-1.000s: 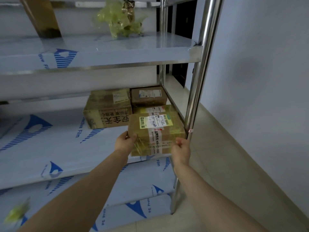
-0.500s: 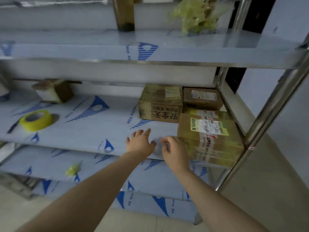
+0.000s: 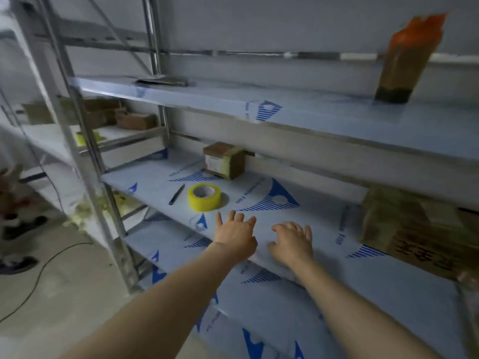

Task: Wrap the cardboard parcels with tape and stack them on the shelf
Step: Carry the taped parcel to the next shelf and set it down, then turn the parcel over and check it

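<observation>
1. From the head camera I see both bare hands stretched out over the front part of the middle shelf (image 3: 155, 183), which is covered in pale film with blue printing.
2. My left hand (image 3: 234, 237) is palm down with its fingers straight and spread, and it holds nothing.
3. My right hand (image 3: 294, 242) sits just beside it, palm down with its fingers loosely bent, and it is empty too. I cannot tell whether either palm actually touches the shelf.
4. The yellow tape roll (image 3: 204, 196) lies flat on the same shelf. It is just beyond the left hand's fingertips and a little to their left, near them but apart.
5. A thin dark pen-like tool (image 3: 176, 194) lies just left of the roll.
6. A small cardboard parcel (image 3: 224, 159) with a white label stands further back against the rear rail, behind the roll and well apart from both hands.
7. A large taped cardboard parcel (image 3: 414, 234) with dark printed characters on its front stands at the right end of the shelf, well apart from the right hand.
8. On the upper shelf (image 3: 337, 117) a tall brown package (image 3: 407, 60) with an orange top stands upright at the right, blurred.
9. Brown boxes (image 3: 134, 120) sit on the neighbouring rack to the left, and a dark cable (image 3: 39, 275) runs across the floor.
</observation>
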